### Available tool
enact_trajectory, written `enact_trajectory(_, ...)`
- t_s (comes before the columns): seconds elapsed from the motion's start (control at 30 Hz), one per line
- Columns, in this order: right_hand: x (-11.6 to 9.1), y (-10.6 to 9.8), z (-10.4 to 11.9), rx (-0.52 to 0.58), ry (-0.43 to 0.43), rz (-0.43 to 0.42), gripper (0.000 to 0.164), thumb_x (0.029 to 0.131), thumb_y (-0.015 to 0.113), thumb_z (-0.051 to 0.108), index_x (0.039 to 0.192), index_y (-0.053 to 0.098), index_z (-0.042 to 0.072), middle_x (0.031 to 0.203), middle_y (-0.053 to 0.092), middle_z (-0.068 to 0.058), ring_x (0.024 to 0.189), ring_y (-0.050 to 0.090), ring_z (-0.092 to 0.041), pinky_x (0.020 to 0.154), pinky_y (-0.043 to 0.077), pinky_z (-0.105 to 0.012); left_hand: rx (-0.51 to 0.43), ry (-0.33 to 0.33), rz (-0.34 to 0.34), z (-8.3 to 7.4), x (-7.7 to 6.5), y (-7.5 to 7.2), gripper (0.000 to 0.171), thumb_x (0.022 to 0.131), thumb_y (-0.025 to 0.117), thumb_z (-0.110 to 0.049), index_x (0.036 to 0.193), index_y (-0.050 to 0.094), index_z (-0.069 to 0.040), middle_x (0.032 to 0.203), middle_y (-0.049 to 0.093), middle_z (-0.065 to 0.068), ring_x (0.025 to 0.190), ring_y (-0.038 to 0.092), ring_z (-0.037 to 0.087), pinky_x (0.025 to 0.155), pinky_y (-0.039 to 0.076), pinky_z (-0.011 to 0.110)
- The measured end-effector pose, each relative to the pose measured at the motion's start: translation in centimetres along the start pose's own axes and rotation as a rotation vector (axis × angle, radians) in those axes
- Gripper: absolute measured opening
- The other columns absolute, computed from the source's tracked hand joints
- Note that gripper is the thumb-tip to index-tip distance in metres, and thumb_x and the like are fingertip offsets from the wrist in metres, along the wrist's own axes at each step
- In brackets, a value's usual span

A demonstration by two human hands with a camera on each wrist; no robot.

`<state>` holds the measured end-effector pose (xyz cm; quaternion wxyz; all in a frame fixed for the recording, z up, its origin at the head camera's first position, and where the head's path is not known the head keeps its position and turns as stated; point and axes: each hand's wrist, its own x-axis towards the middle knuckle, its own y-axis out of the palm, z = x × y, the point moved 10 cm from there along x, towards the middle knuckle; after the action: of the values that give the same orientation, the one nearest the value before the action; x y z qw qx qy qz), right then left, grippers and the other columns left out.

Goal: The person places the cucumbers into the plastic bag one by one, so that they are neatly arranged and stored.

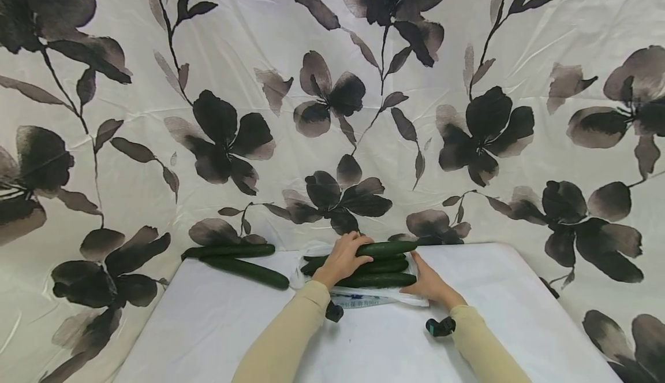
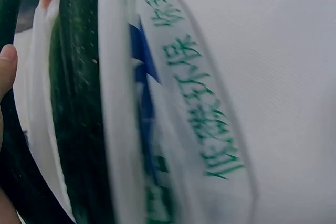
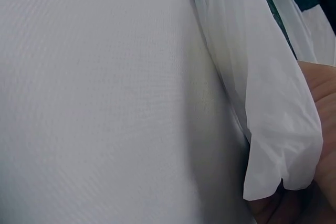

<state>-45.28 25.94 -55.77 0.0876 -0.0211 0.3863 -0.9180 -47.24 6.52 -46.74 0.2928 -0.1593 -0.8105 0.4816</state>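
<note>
My left hand [image 1: 343,256] grips a dark green cucumber [image 1: 389,249], which lies over several others at the white plastic bag. In the left wrist view the thumb [image 2: 7,69] presses against this cucumber [image 2: 23,166]. Below it, more cucumbers [image 1: 376,280] lie side by side within the bag [image 1: 358,301], whose front carries green and blue print. At the bag's right end, my right hand [image 1: 433,282] holds the opening, fingers behind and thumb in front. White plastic [image 3: 281,129] drapes beside its palm in the right wrist view; most of its fingers are hidden there.
Two more cucumbers lie left of the bag, one [image 1: 231,251] along the table's back edge and one [image 1: 246,271] slanting toward the front. A white cloth covers the table [image 1: 374,348]. Behind it hangs a flower-print curtain [image 1: 405,157].
</note>
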Motion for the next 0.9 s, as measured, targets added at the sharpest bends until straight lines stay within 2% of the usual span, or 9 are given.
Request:
enact_trajectory(0.13,0.0,-0.1,0.0,0.015,0.000,-0.009,0.123,0.067,0.090,0.031,0.155,0.007,0.004,0.156,0.018,-0.026,0.138,0.024,-0.047,0.108,0.023,-0.061,-0.035,-0.043,-0.007,1.2,-0.4,0.2,0.045,0.086,0.074,-0.037,0.127,0.063,-0.022,0.107,0.056,-0.002,0.098,0.053,0.019,0.089,0.045,0.037)
enact_trajectory(0.3,-0.2,0.0,0.4,0.025,-0.032,-0.015,0.122,0.067,0.091,0.025,0.155,0.008,0.008,0.153,0.022,-0.029,0.135,0.028,-0.050,0.107,0.026,-0.062,-0.054,-0.051,-0.022,2.0,-0.9,0.3,0.045,0.083,0.077,-0.036,0.123,0.065,-0.020,0.107,0.059,-0.001,0.103,0.055,0.019,0.090,0.047,0.036)
enact_trajectory(0.57,-0.3,0.0,0.7,0.040,-0.044,-0.007,0.121,0.068,0.091,0.021,0.156,0.008,0.017,0.153,0.024,-0.027,0.135,0.030,-0.049,0.105,0.028,-0.063,-0.054,-0.040,-0.013,2.0,-1.2,0.6,0.039,0.082,0.079,-0.034,0.117,0.068,-0.021,0.108,0.062,-0.001,0.098,0.058,0.018,0.088,0.048,0.036)
enact_trajectory(0.73,-0.2,-0.2,0.8,0.023,-0.049,-0.013,0.124,0.067,0.091,0.021,0.156,0.004,0.016,0.153,0.022,-0.029,0.134,0.031,-0.051,0.105,0.028,-0.063,-0.027,-0.053,-0.011,2.1,-1.3,0.7,0.039,0.082,0.078,-0.038,0.117,0.069,-0.023,0.103,0.062,-0.003,0.093,0.059,0.018,0.088,0.046,0.041)
enact_trajectory(0.9,-0.3,-0.3,0.8,0.029,-0.057,-0.023,0.124,0.068,0.090,0.019,0.156,0.004,0.015,0.153,0.021,-0.029,0.134,0.030,-0.050,0.106,0.027,-0.062,0.015,-0.055,-0.011,2.1,-1.3,0.8,0.039,0.083,0.075,-0.042,0.117,0.070,-0.024,0.101,0.062,-0.003,0.095,0.060,0.019,0.089,0.046,0.044)
